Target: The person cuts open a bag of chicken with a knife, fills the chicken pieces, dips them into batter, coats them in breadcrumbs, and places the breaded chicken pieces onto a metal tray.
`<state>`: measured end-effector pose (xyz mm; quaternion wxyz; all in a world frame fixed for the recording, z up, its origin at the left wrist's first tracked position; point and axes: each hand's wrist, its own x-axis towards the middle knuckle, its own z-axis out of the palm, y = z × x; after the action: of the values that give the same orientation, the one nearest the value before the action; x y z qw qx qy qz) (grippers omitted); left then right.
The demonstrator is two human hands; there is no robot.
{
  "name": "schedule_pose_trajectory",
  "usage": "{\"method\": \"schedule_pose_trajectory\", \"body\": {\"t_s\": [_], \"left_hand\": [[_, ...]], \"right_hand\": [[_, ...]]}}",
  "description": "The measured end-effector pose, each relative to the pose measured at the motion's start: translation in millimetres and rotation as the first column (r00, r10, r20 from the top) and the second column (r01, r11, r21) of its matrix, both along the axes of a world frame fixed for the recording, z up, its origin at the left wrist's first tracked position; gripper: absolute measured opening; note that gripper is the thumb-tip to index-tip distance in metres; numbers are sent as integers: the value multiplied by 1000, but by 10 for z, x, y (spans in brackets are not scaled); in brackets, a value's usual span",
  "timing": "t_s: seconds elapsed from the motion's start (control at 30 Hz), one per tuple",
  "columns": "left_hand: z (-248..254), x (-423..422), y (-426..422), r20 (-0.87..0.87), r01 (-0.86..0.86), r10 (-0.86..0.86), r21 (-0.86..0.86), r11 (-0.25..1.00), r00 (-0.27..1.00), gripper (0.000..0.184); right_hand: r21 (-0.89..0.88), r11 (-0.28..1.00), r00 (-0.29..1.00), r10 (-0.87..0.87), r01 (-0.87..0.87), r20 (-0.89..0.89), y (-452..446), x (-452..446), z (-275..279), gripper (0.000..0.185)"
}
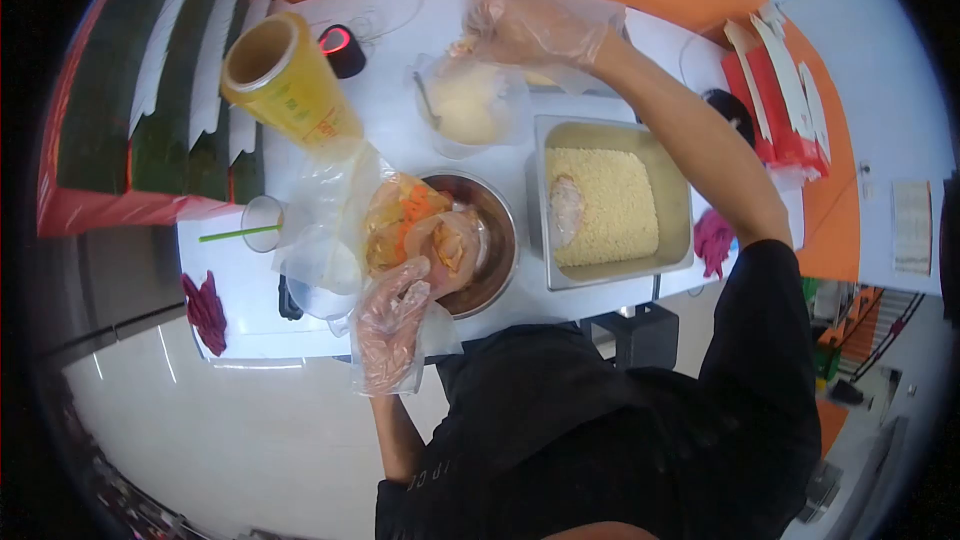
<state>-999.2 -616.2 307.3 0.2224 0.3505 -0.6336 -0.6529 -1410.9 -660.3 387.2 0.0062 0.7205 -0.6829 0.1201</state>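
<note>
My left hand [390, 328], in a clear plastic glove, is at the near left edge of a metal bowl [505, 250], its fingers loosely bent and apart. Beside its fingertips, a clear bag [400, 215] of orange-tinted raw meat leans into the bowl, with a pale piece of meat [450, 245] at its mouth. Also gloved, my right hand [540, 25] reaches over a metal tray at the back, fingers curled down around something pale I cannot make out. Just below that hand stands a clear tub of pale yellow batter [465, 105].
A deep metal pan [685, 240] of pale crumbs with a coated piece [567, 210] sits at right. A film roll [290, 80], a cup with a green straw [262, 224] and cartons [150, 90] stand left. Purple cloths [205, 313] and red boxes [770, 95] lie at the sides.
</note>
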Motion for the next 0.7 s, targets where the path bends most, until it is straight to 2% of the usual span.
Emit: {"method": "schedule_pose_trajectory", "body": {"t_s": [0.07,0.17,0.27,0.37,0.47,0.53,0.57,0.63,0.7], "left_hand": [[-33,11,39,26,18,-18,8,1000,999,30],[-34,2,103,15,73,-73,0,997,997,29],[-26,-67,195,-8,141,-141,-43,989,990,30],[-14,-167,298,35,177,-175,-84,981,984,31],[38,-307,405,68,189,-181,-133,973,981,31],[88,-419,510,35,143,-140,-135,980,990,27],[104,-479,527,51,154,-146,-241,958,988,27],[129,-589,549,85,177,-156,-441,880,984,28],[160,-679,634,113,155,-116,-449,880,987,28]], "right_hand": [[98,994,999,-49,48,15,257,130,454,36],[84,989,987,-128,121,94,690,268,854,37],[63,977,977,-207,204,57,1187,246,1010,35],[221,937,959,-283,270,27,1615,260,1068,30],[366,902,952,-286,229,107,1973,215,989,26],[234,954,967,-223,189,127,2250,61,729,26],[164,972,973,-189,166,133,2322,22,674,26],[236,938,959,-275,252,70,2444,-9,657,31],[306,895,935,-353,324,40,2545,24,592,32]]}}
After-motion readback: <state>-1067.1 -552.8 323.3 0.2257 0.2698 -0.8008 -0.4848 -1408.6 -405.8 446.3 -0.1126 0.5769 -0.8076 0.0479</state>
